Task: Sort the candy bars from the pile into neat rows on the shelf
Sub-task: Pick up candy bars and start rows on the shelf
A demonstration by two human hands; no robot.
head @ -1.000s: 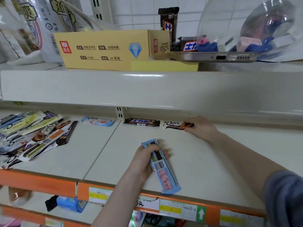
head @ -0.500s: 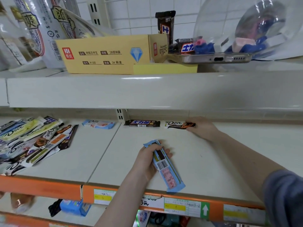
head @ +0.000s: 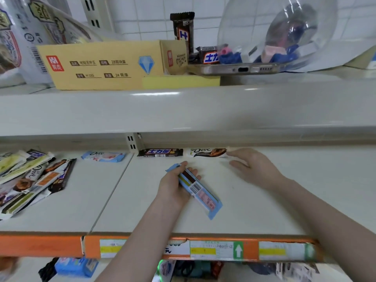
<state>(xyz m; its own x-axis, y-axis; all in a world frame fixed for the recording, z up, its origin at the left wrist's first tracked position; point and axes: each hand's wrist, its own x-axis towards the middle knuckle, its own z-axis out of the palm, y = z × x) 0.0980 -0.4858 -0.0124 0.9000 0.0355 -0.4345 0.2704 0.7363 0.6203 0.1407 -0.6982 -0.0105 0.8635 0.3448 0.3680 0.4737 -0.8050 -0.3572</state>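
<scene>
My left hand (head: 173, 185) grips a light blue candy bar (head: 200, 193) by its upper end, back side up, over the middle of the white shelf (head: 264, 210). My right hand (head: 252, 166) hovers open just right of a brown-and-white Dove bar (head: 206, 152), fingertips close to its end. That bar lies in a row along the shelf's back edge with a dark Snickers bar (head: 160, 152) and a pale blue Dove bar (head: 103, 156). A pile of mixed candy bars (head: 30, 178) lies at the far left.
The upper shelf (head: 183, 110) overhangs the back row; it carries a yellow carton (head: 101, 66), a phone (head: 234, 68), a clear dome (head: 274, 29) and more bars. An orange price rail (head: 61, 246) runs along the front edge. Goods sit on the shelf below.
My right hand has let go of the brown Dove bar and drawn back slightly from the back edge. My left hand still holds the blue bar in about the same place.
</scene>
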